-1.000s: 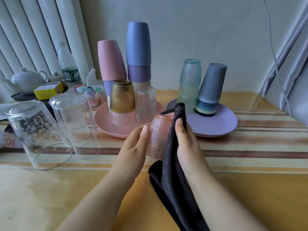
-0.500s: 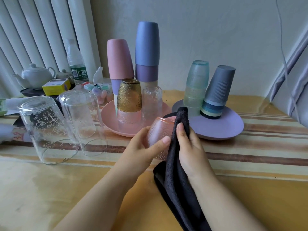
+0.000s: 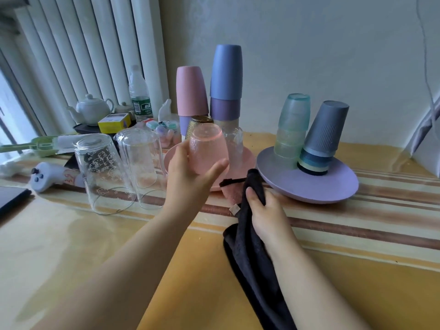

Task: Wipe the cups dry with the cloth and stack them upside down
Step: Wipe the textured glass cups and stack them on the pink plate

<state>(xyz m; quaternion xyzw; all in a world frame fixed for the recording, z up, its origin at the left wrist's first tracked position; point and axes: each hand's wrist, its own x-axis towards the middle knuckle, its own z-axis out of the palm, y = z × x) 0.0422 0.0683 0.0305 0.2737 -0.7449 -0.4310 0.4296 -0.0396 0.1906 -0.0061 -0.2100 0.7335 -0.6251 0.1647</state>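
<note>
My left hand (image 3: 188,179) grips a pink textured glass cup (image 3: 207,148) upside down, raised in front of the pink plate (image 3: 247,156). Behind the cup a gold glass (image 3: 198,121) and a clear glass (image 3: 234,141) stand inverted on that plate, with tall pink (image 3: 190,91) and blue (image 3: 226,72) plastic cup stacks behind. My right hand (image 3: 266,215) holds the dark cloth (image 3: 252,258), which hangs down onto the table. The cloth is apart from the pink cup.
A purple plate (image 3: 333,186) at right bears a green cup stack (image 3: 292,125) and a grey cup stack (image 3: 323,134). Two clear glasses (image 3: 102,170) (image 3: 140,160) stand inverted at left. A teapot (image 3: 91,110), water bottle (image 3: 139,94), yellow box and white controller (image 3: 45,175) lie at far left.
My left hand lifted the pink cup up and left out of the cloth, base up, toward the pink plate. My right hand stayed low with the cloth.
</note>
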